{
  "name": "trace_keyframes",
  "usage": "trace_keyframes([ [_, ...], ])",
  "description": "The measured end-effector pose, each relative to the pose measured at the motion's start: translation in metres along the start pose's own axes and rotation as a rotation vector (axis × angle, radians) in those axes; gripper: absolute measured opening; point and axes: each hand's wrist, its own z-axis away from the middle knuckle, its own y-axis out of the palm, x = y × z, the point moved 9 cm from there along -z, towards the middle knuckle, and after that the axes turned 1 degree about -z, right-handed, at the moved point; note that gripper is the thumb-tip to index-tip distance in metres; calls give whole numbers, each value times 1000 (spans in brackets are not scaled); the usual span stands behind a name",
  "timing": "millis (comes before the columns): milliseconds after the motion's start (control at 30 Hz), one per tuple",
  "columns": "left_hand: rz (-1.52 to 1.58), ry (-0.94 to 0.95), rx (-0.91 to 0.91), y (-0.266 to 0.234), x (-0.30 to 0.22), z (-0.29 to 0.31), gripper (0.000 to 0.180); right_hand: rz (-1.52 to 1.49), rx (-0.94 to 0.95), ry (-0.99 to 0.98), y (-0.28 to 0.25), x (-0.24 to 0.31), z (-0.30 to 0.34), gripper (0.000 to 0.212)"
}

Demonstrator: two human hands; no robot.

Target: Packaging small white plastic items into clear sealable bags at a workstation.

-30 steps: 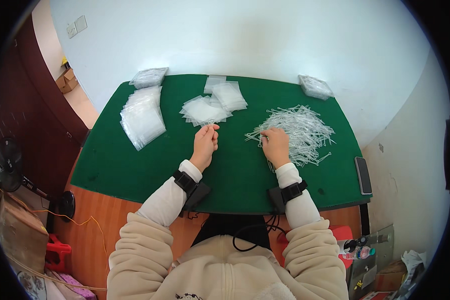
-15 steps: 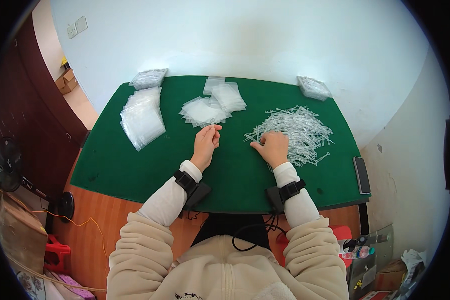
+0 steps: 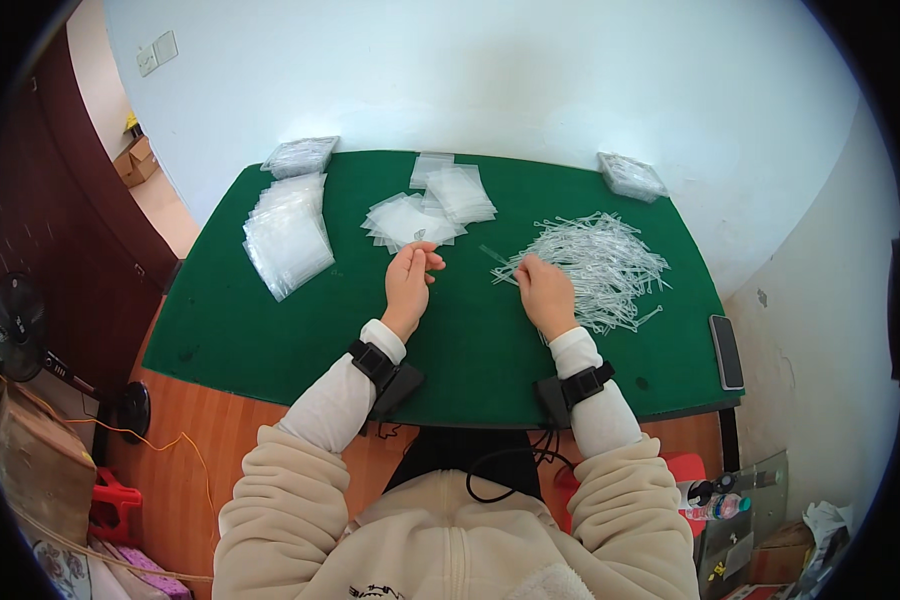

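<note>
A heap of thin clear plastic sticks with small looped ends (image 3: pixel 605 265) lies on the right of the green table. At its left edge my right hand (image 3: pixel 548 298) is closed in a pinch, with one clear stick (image 3: pixel 491 254) pointing out up and left. My left hand (image 3: pixel 408 290) is also pinched, just in front of a fan of clear plastic bags (image 3: pixel 398 218). Small looped ends (image 3: pixel 419 236) show beyond its fingertips; the rest of what it holds is hidden by the fingers.
A long overlapping row of clear bags (image 3: pixel 288 240) lies at left. Filled clear packs stand at the back left (image 3: pixel 302 156) and back right (image 3: pixel 631 177). A phone (image 3: pixel 726 352) lies by the right edge. More clear bags (image 3: pixel 460 193) lie at the back middle.
My right hand has lifted slightly and turned at the heap's edge, and a clear stick now shows in its fingers. My left hand has shifted slightly, with looped ends showing more plainly.
</note>
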Motion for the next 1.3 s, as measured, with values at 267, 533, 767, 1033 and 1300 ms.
trace_keyframes([
  [267, -11, -67, 64, 7, 6, 2, 27, -545, 71, -273, -2, 43, 4, 5],
  [533, 9, -311, 438, 46, 20, 23, 28, -862, 286, -32, 17, 34, 7, 8],
  [767, 0, -346, 532, 54, 21, 29, 27, -890, 232, 51, 15, 26, 6, 9],
  [1033, 41, -404, 668, 66, 15, 41, 27, -951, 97, 67, 9, 19, 3, 14],
  [1300, 102, -439, 736, 73, 13, 48, 28, -884, 43, 55, 6, 16, 4, 14],
])
